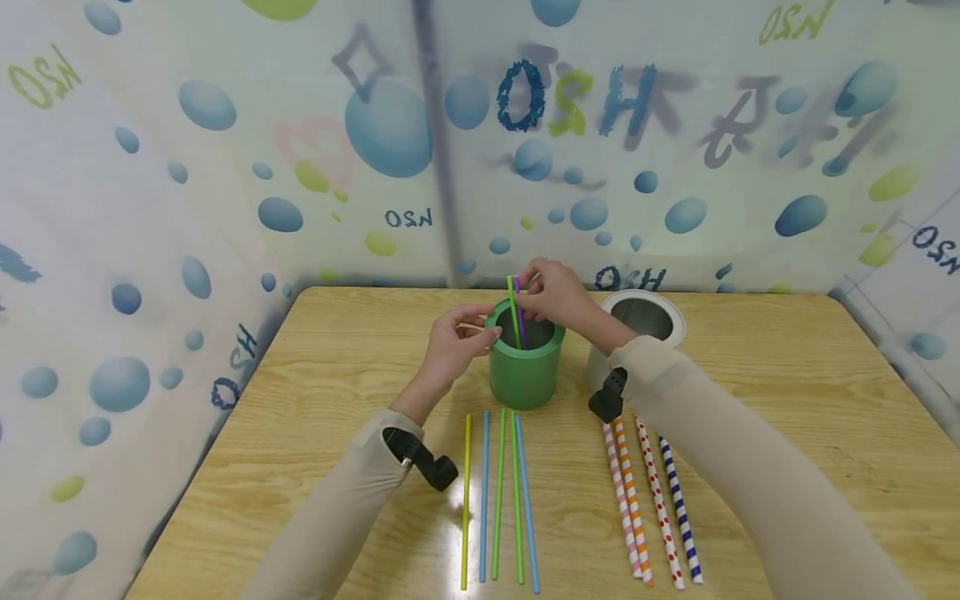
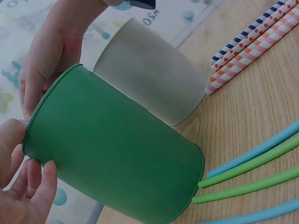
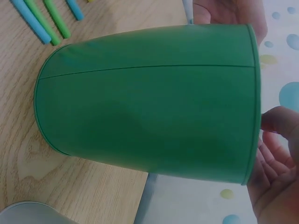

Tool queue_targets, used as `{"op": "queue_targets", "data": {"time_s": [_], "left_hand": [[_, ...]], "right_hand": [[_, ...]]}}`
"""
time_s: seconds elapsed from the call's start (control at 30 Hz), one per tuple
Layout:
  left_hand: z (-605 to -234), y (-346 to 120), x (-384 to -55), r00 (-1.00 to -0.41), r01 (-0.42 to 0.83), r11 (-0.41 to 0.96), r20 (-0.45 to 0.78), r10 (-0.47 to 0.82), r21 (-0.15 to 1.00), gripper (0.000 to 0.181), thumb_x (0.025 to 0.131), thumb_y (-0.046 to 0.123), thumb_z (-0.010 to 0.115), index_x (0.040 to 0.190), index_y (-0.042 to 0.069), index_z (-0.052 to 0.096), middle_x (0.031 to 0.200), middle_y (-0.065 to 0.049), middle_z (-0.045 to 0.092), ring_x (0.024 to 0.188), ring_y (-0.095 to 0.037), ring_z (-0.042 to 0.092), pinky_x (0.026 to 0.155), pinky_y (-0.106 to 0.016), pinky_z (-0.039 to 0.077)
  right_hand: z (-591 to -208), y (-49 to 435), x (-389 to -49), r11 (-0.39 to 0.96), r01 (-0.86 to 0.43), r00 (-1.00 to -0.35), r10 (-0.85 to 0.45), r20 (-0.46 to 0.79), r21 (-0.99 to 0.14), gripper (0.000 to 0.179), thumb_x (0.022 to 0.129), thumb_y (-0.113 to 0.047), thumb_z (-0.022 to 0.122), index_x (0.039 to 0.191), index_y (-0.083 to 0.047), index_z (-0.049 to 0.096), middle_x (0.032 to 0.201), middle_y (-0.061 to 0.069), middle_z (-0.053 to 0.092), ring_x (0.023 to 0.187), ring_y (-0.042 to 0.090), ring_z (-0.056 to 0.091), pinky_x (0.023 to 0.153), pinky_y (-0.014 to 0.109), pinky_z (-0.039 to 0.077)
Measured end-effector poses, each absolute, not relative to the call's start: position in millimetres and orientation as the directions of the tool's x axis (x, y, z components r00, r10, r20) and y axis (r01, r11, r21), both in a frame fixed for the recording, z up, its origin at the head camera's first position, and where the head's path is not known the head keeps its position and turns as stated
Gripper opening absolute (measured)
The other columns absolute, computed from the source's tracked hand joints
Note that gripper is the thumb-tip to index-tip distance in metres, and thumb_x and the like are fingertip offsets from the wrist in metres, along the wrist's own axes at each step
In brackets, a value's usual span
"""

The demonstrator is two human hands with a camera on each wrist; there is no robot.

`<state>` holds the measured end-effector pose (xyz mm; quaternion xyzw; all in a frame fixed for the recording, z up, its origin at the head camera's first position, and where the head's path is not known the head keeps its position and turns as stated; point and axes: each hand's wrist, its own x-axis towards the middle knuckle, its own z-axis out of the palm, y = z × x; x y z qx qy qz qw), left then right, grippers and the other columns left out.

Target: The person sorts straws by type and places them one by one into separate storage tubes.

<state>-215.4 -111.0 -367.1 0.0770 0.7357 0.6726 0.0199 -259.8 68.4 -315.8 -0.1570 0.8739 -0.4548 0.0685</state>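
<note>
Pinching the purple straw (image 1: pixel 522 333) near its top, the right hand (image 1: pixel 558 294) has thumb and fingers closed in; whether it also grips the green straw (image 1: pixel 514 312) alongside, I cannot tell. Both straws reach into the green canister (image 1: pixel 522 379) at the centre of my head view. The left hand (image 1: pixel 452 342), loosely open, touches that canister's rim on the left side. I judge the straws light, bendy and slick — a gentle fingertip pinch at the upper end suits them. The canister looks smooth and stiff — I'd steady it by the rim. Plain straws (image 1: pixel 498 492) lie lower centre.
</note>
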Motion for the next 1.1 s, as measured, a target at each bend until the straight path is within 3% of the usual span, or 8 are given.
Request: {"op": "queue_targets", "data": {"time_s": [0.27, 0.5, 0.73, 1.1], "left_hand": [[-344.7, -107.8, -200.5, -0.986, 0.094, 0.094, 0.079, 0.148, 0.991, 0.034, 0.084, -0.001, 0.063, 0.116, -0.009, 0.056, 0.092, -0.013, 0.051, 0.072, -0.011, 0.055, 0.07, -0.038, 0.054], [-343.5, -107.8, -199.6, -0.985, 0.087, 0.087, 0.073, 0.154, 0.992, 0.034, 0.084, 0.0, 0.063, 0.116, -0.008, 0.057, 0.094, -0.016, 0.051, 0.072, -0.011, 0.054, 0.07, -0.037, 0.054], [-342.8, -107.4, -200.0, -0.987, 0.075, 0.089, 0.061, 0.151, 0.993, 0.034, 0.084, 0.0, 0.063, 0.117, -0.007, 0.056, 0.093, -0.014, 0.051, 0.073, -0.012, 0.054, 0.074, -0.046, 0.052], [-342.5, -107.2, -198.6, -0.987, 0.073, 0.096, 0.058, 0.15, 0.993, 0.035, 0.084, 0.001, 0.063, 0.118, -0.007, 0.056, 0.093, -0.012, 0.051, 0.074, -0.013, 0.054, 0.073, -0.042, 0.053]], "right_hand": [[-316.2, 69.4, -260.1, 0.548, -0.207, -0.941, -0.339, 0.011, -0.81, 0.021, 0.086, -0.009, 0.063, 0.101, 0.002, 0.053, 0.081, 0.015, 0.064, 0.065, 0.021, 0.064, 0.057, 0.029, 0.054], [-310.8, 74.5, -258.5, 0.528, -0.183, -0.931, -0.364, -0.027, -0.829, 0.026, 0.086, -0.009, 0.063, 0.106, 0.005, 0.053, 0.084, 0.018, 0.063, 0.069, 0.024, 0.065, 0.059, 0.031, 0.055], [-306.0, 90.0, -250.7, 0.496, -0.209, -0.915, -0.404, -0.011, -0.843, 0.022, 0.088, -0.009, 0.059, 0.104, 0.005, 0.054, 0.084, 0.019, 0.062, 0.07, 0.026, 0.065, 0.061, 0.033, 0.055], [-307.7, 110.2, -229.3, 0.447, -0.222, -0.897, -0.442, 0.002, -0.867, 0.023, 0.087, -0.011, 0.061, 0.103, 0.005, 0.055, 0.081, 0.02, 0.063, 0.068, 0.024, 0.064, 0.06, 0.037, 0.055]]}}
